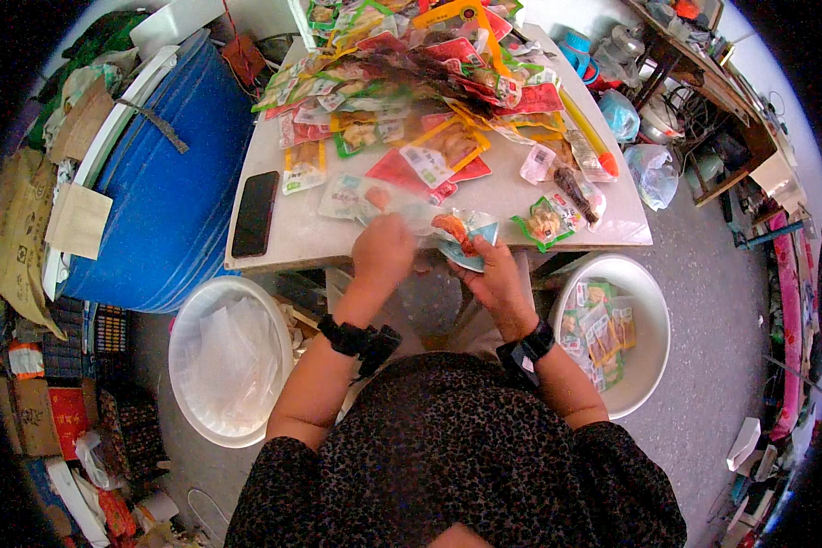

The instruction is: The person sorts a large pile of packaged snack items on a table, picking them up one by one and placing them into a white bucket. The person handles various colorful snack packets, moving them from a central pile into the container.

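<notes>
In my right hand (496, 281), a blue-and-clear food pouch (478, 229) with an orange-brown piece inside is held at the table's front edge. My left hand (383, 250), blurred, has its fingers curled at the edge of a clear packet (346, 197) with a pinkish piece in it. Whether those fingers grip the packet cannot be made out. Behind both hands lies a red pouch (401, 171), partly under an orange-edged pouch (445, 154). A green-edged pouch (544, 220) rests to the right of my right hand.
Sealed food pouches (383, 75) are heaped across the back of the white table (294, 226). A black phone (255, 214) lies at its left edge. Below, a white tub (178, 370) holds clear plastic; another tub (657, 342) holds pouches. A blue barrel (171, 185) stands left.
</notes>
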Available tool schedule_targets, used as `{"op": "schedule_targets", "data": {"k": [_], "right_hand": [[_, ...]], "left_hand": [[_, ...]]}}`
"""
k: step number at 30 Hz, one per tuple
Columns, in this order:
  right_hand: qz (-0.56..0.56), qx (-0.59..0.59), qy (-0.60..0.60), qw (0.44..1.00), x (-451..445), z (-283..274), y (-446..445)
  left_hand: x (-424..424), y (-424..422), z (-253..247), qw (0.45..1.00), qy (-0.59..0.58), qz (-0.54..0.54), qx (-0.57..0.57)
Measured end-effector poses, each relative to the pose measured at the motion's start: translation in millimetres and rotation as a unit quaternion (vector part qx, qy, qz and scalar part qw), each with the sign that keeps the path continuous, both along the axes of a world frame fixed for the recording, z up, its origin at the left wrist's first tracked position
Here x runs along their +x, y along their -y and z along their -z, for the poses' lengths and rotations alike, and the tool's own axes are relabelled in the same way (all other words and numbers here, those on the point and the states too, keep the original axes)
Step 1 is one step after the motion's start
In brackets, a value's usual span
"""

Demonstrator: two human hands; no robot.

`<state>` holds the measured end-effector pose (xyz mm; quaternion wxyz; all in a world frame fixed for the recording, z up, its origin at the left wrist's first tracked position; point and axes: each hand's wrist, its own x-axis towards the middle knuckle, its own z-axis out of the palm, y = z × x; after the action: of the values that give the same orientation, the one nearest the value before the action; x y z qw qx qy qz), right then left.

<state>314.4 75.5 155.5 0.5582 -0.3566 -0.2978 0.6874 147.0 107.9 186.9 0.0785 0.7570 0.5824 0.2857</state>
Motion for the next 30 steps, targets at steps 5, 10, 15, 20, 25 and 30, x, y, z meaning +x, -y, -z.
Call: {"op": "schedule_targets", "data": {"k": [5, 10, 15, 20, 25, 30], "right_hand": [[0.029, 0.133, 0.183, 0.974, -20.7, 41.9, -13.0], [0.014, 0.179, 0.234, 0.955, -25.2, 45.6, -14.9], [0.006, 0.174, 0.238, 0.955, -22.3, 33.1, -13.8], [-0.06, 0.198, 0.235, 0.95, -37.6, 34.0, -24.6], [-0.135, 0.249, 0.301, 0.911, -43.3, 53.2, -41.8], [-0.173, -0.004, 0.284, 0.943, -25.3, -2.9, -28.7]], "left_hand": [[4.0, 6.2, -2.5, 1.0, -0.014, 0.001, 0.004], [2.5, 10.5, -5.2, 1.0, 0.014, 0.01, -0.003], [-0.9, 12.2, -1.3, 0.999, 0.031, 0.016, 0.021], [4.7, 12.3, -9.2, 1.0, 0.01, 0.014, -0.009], [2.2, 13.2, -4.0, 1.0, -0.01, -0.001, 0.011], [-3.8, 17.4, -2.6, 1.0, 0.001, 0.015, 0.002]]}}
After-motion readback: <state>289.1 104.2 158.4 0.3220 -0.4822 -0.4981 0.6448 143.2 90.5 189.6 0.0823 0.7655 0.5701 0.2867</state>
